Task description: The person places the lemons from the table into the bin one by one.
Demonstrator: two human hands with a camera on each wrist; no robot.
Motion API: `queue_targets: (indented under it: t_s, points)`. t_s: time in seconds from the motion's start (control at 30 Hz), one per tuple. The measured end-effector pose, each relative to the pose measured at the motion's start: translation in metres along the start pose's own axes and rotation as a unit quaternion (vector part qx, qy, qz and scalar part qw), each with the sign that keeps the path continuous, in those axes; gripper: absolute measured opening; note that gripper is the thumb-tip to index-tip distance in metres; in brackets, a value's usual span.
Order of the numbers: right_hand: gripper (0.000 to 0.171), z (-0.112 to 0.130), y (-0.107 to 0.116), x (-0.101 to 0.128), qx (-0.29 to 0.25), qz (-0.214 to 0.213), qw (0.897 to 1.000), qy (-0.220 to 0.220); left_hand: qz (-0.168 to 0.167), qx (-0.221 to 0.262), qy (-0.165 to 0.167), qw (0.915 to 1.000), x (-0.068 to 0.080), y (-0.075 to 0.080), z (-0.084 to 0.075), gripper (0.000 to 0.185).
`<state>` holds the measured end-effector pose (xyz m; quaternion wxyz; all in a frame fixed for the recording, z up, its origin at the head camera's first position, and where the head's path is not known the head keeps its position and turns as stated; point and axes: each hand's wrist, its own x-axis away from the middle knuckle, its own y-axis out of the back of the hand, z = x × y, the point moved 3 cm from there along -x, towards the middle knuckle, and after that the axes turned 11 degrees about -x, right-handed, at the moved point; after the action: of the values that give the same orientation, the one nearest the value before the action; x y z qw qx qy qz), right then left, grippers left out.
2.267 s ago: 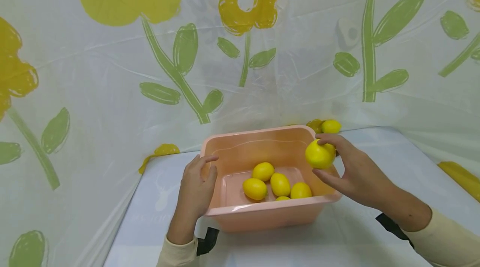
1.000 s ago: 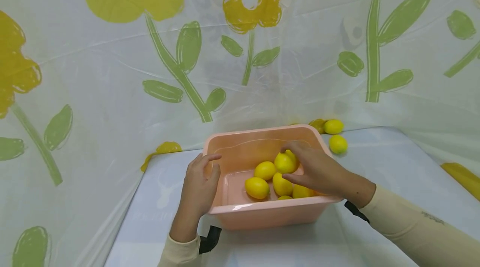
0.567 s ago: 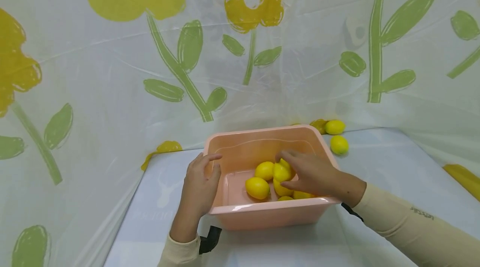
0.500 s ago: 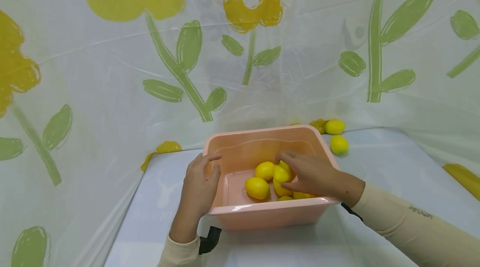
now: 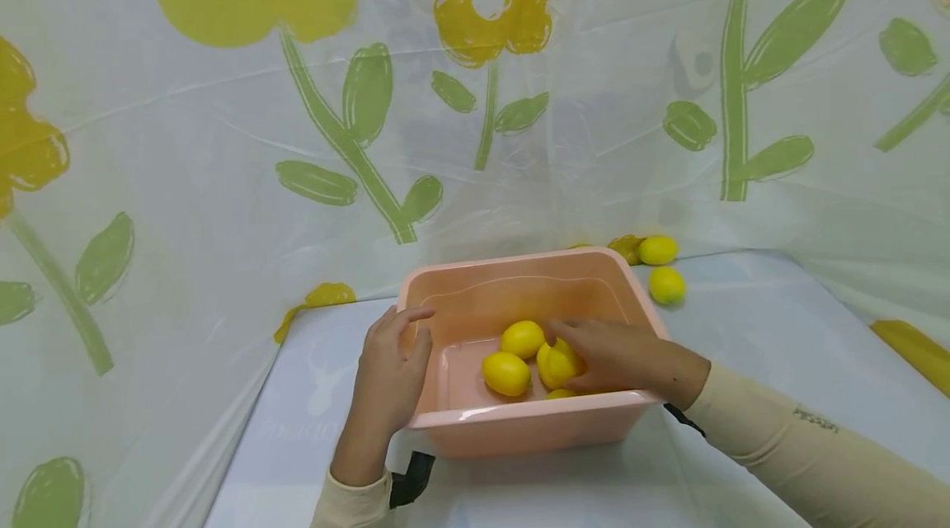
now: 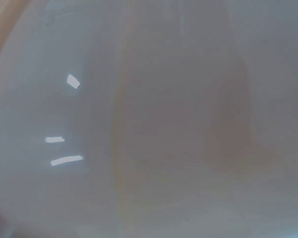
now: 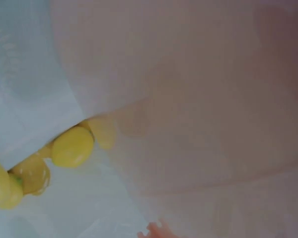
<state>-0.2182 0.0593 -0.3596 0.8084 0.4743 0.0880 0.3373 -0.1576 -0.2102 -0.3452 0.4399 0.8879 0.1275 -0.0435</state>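
Resting inside the pink tub [image 5: 519,429], the right hand [image 5: 619,356] curls its fingers around one yellow lemon [image 5: 557,365], which sits low among the fruit on the tub floor. Three more lemons show in the tub beside it: one [image 5: 522,338] just behind and to the left of the held fruit, one [image 5: 505,373] further left on the tub floor, and a small sliver of another [image 5: 560,393] peeking out against the tub's near wall, just below the held lemon. Whether the hand hides others cannot be told.

The left hand [image 5: 389,375] is at the tub's left wall, thumb over the rim and fingers lying relaxed against the outside; it steadies the wall with straight fingers and clasps nothing.

Beyond the tub's far right corner, two lemons lie on the counter [image 5: 742,396]: one [image 5: 657,250] against the backdrop and one [image 5: 666,285] just in front of it, nearer the tub. In the right wrist view these loose lemons [image 7: 72,146] appear past the blurred pink wall of the tub, but the picture is too soft to count them there. The left wrist view is a pale blur and shows nothing distinct.

Behind the tub and round both sides hangs a plastic sheet [image 5: 223,165] printed with yellow flowers and green leaves. Both arms wear cream sleeves.
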Motion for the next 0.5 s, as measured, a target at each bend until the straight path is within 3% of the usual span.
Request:
queue_targets:
  t_s: [0.5]
  points:
    - [0.048,-0.0043,0.0002,0.003,-0.006,0.036,0.999,-0.002,0.0,0.0,0.007,1.0,-0.0001,-0.0008,-0.001,0.034]
